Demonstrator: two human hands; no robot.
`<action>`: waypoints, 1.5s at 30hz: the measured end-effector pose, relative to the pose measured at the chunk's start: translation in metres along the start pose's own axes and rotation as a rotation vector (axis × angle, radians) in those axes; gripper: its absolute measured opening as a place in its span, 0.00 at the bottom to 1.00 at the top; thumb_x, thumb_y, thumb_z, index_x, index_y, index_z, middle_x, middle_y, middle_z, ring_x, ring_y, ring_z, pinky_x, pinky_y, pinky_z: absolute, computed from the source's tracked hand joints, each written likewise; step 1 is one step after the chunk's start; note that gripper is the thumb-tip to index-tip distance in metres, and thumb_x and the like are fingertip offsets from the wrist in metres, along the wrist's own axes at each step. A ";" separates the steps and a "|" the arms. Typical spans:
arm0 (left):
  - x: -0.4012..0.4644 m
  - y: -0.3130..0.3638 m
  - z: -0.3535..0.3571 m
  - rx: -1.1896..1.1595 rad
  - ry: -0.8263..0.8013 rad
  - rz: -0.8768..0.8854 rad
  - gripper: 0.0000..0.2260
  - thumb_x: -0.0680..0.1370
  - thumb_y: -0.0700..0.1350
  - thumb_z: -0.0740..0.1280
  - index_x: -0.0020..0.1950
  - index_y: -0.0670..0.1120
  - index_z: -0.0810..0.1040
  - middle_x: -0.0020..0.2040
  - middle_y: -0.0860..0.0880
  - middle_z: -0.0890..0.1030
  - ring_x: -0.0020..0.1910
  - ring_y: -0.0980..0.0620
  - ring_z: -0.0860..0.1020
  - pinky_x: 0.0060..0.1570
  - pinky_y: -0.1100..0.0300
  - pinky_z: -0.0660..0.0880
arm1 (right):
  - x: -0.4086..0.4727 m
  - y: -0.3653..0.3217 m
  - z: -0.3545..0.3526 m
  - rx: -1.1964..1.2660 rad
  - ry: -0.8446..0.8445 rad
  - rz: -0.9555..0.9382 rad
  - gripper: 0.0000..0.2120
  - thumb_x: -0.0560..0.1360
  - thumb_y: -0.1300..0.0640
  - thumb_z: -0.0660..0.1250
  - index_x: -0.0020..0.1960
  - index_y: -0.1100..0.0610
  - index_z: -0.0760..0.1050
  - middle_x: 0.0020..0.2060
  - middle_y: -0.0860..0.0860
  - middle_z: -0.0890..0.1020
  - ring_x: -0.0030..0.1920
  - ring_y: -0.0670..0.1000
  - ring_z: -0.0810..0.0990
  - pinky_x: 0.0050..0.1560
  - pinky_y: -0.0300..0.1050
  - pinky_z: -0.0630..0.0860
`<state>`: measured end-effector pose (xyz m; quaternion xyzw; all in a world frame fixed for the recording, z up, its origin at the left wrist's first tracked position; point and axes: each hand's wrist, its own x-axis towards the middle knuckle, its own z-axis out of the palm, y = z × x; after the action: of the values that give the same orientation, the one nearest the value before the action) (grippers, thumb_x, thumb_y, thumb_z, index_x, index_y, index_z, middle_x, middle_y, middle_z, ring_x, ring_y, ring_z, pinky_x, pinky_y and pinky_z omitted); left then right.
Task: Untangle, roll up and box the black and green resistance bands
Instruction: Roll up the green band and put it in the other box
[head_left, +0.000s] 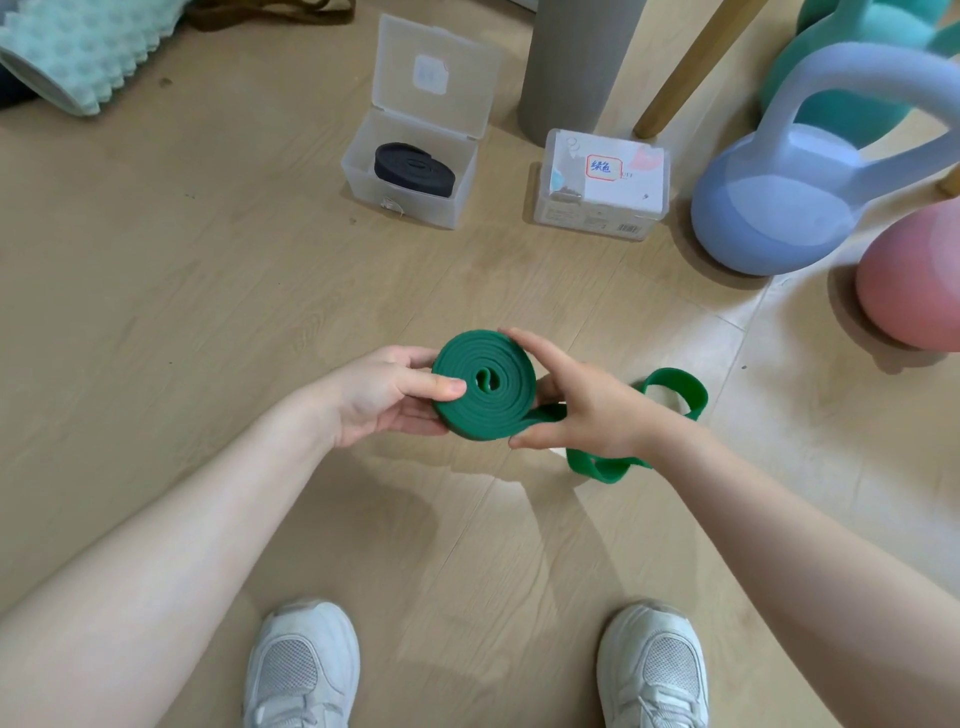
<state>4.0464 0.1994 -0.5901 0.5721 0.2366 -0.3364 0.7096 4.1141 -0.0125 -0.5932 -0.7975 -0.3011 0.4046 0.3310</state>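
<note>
Between the left hand (387, 395), which grips the green band (484, 385) coil, and the right hand (582, 402), which pinches its rim, the roll may spring loose, because the free tail behind the right hand is not wound.

1. One view only: head cam, wide-angle, worn on the person's head.
2. Faces fwd and steeply down; shoes (301, 670) at bottom edge, floor (156, 291) fills most of frame.
3. Close to both hands: left hand (387, 395), right hand (582, 402) sit mid-frame, forearms run in from the lower corners.
4. Far edge reaches open box (410, 171), closed box (602, 182), kettlebell (789, 208); edges bend w/ lens distortion.
5. No 2nd view, so no shared area.
</note>
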 end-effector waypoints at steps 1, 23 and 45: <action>0.000 0.001 -0.002 0.039 -0.017 -0.010 0.17 0.68 0.42 0.69 0.57 0.49 0.77 0.47 0.47 0.84 0.43 0.51 0.83 0.41 0.63 0.79 | 0.001 0.000 0.004 -0.009 0.000 -0.001 0.48 0.66 0.53 0.76 0.74 0.45 0.48 0.47 0.50 0.82 0.47 0.44 0.80 0.52 0.32 0.72; 0.003 -0.033 0.065 -0.549 0.528 0.209 0.16 0.74 0.39 0.68 0.60 0.46 0.70 0.52 0.45 0.82 0.48 0.49 0.82 0.51 0.55 0.77 | 0.017 -0.010 0.062 0.287 0.516 0.116 0.43 0.62 0.42 0.73 0.70 0.51 0.57 0.47 0.46 0.82 0.46 0.46 0.82 0.48 0.52 0.79; -0.001 -0.032 0.002 -0.520 0.585 0.235 0.12 0.73 0.38 0.70 0.53 0.44 0.71 0.52 0.41 0.81 0.49 0.45 0.82 0.49 0.56 0.79 | 0.035 0.002 0.046 -0.417 0.195 -0.010 0.08 0.79 0.57 0.56 0.57 0.59 0.66 0.40 0.55 0.80 0.42 0.59 0.75 0.40 0.44 0.62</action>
<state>4.0216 0.1935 -0.6100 0.4682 0.4386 -0.0050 0.7671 4.0928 0.0256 -0.6307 -0.8826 -0.3487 0.2529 0.1884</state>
